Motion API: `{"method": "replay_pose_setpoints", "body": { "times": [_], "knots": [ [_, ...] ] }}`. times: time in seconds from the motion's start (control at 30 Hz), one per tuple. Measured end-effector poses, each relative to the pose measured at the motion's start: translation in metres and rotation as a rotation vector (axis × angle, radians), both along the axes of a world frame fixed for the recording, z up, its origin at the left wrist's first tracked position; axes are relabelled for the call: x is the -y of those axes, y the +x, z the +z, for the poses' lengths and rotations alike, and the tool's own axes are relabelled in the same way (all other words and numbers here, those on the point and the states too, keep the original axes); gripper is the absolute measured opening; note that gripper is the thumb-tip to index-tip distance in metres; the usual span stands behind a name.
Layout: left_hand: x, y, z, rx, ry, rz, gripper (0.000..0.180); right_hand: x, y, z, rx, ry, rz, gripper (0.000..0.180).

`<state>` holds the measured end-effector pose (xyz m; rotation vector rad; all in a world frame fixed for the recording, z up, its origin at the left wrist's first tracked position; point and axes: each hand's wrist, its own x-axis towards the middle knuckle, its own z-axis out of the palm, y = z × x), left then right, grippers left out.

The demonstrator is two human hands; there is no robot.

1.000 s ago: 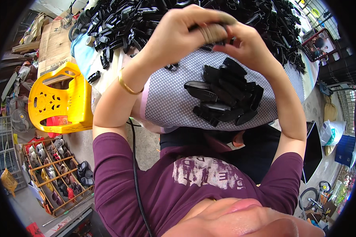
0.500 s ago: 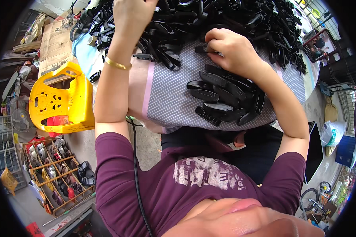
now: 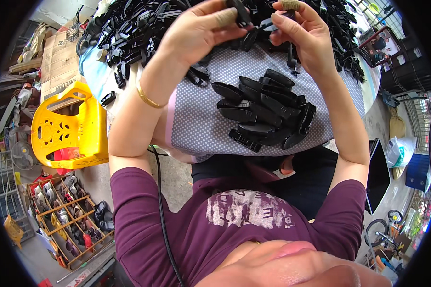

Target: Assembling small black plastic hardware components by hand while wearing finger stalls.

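Note:
Over the front of a large heap of black plastic parts [image 3: 139, 33], both my hands are raised close together. My left hand [image 3: 201, 33], with a band wrapped round a finger, pinches a black curved plastic piece [image 3: 242, 13]. Facing it, my right hand [image 3: 309, 36] grips another black plastic piece [image 3: 268, 23], part of which is hidden by the fingers. A narrow black part [image 3: 292, 55] shows below that hand; whether it is held or hangs free I cannot tell. Nearer me, a small pile of long black plastic pieces [image 3: 268, 112] lies on the dotted grey cloth [image 3: 191, 115].
A yellow plastic chair [image 3: 88, 126] stands left of the table, beside a cardboard sheet [image 3: 60, 64]. A wooden shoe rack [image 3: 72, 220] is lower left. A black cable [image 3: 161, 205] runs down by my left arm. A tablet-like screen [image 3: 380, 47] stands at the right.
My left hand has come right and nearer from the far heap, now with a black piece. My right hand has lifted away from the small pile toward it, also gripping a piece.

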<state>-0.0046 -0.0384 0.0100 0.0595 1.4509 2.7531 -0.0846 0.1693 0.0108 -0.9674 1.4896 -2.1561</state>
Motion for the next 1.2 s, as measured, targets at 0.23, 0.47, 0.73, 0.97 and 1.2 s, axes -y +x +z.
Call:
{"method": "replay_pose_setpoints", "body": {
  "times": [0.23, 0.47, 0.73, 0.97, 1.2],
  "knots": [
    [-0.032, 0.003, -0.010, -0.103, -0.086, 0.143, 0.016, 0.003, 0.006, 0.000, 0.227, 0.006, -0.004, 0.015],
    [-0.025, -0.007, -0.017, -0.864, -0.447, 0.075, 0.043, 0.001, -0.009, -0.017, -0.041, 0.232, 0.013, 0.027],
    [-0.033, 0.011, -0.004, -0.322, -0.596, 0.286, 0.032, 0.004, 0.007, -0.008, -0.079, 0.164, 0.045, 0.025],
    [-0.039, 0.012, -0.007, -0.310, -0.472, 0.323, 0.035, 0.008, 0.017, -0.013, -0.286, 0.262, -0.138, 0.025],
    [-0.032, 0.013, -0.002, -0.176, -0.125, 0.164, 0.035, 0.007, 0.015, -0.007, -0.374, 0.363, -0.024, 0.031]
  ]
}}
